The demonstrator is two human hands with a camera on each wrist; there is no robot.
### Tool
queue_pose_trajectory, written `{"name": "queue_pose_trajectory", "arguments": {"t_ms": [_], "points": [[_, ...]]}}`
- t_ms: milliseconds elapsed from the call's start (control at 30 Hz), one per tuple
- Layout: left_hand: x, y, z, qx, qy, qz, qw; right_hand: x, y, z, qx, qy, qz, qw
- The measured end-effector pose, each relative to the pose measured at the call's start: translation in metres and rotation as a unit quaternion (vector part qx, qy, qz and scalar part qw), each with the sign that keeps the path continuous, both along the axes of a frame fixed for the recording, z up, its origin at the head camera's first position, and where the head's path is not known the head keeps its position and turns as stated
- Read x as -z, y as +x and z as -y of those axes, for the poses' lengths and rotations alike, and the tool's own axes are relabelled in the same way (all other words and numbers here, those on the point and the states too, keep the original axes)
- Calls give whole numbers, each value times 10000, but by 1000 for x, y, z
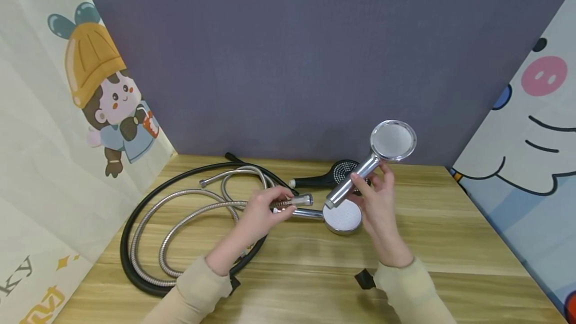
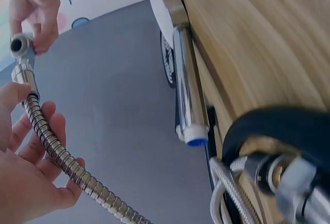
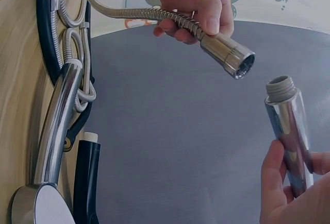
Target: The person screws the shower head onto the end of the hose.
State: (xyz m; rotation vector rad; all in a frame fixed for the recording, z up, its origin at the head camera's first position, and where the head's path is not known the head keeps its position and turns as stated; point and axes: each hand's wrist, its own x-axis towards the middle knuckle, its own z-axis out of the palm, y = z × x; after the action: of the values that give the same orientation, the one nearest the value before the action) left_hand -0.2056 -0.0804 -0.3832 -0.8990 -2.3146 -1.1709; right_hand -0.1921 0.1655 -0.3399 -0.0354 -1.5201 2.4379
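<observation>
My left hand (image 1: 264, 213) pinches a silver metal shower hose (image 3: 149, 14) just behind its chrome end nut (image 1: 302, 199), whose open end faces right. In my right hand (image 1: 380, 203) is a chrome shower head (image 1: 393, 140), gripped by its handle (image 1: 355, 180) and tilted with the round face up. The handle's grey threaded end (image 3: 281, 87) points toward the nut; a small gap parts the two in the right wrist view. Below them, a second chrome shower head (image 1: 342, 217) with a white face lies on the table, its handle partly behind my left fingers.
A black shower head (image 1: 315, 182) lies behind on the wooden table (image 1: 427, 224). Coiled at the left are a black hose (image 1: 127, 234) and the metal hose's loops, with another hose end (image 1: 203, 183) among them. A dark grey panel (image 1: 288, 64) stands at the back.
</observation>
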Motion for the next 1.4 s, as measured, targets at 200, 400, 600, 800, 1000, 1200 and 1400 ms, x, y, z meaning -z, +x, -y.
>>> {"name": "queue_pose_trajectory", "arguments": {"t_ms": [200,400,600,800,1000,1200,1400], "points": [[5,0,-10,-14,227,-384,9990,3,-8,6,193,-117,-179,9996],[9,0,-23,-271,454,-306,9981,7,-13,11,491,-225,-417,9977],[11,2,-32,-465,705,156,9963,9,-17,15,723,-354,-617,9948],[14,3,-37,-613,921,292,9934,11,-20,16,832,-410,-703,9932],[15,5,-42,-818,1007,415,9907,12,-23,18,895,-342,-765,9925],[18,6,-47,-907,1194,138,9886,14,-24,19,929,-368,-909,9908],[19,6,-52,-908,1346,213,9865,15,-26,19,1020,-261,-983,9896]]}}
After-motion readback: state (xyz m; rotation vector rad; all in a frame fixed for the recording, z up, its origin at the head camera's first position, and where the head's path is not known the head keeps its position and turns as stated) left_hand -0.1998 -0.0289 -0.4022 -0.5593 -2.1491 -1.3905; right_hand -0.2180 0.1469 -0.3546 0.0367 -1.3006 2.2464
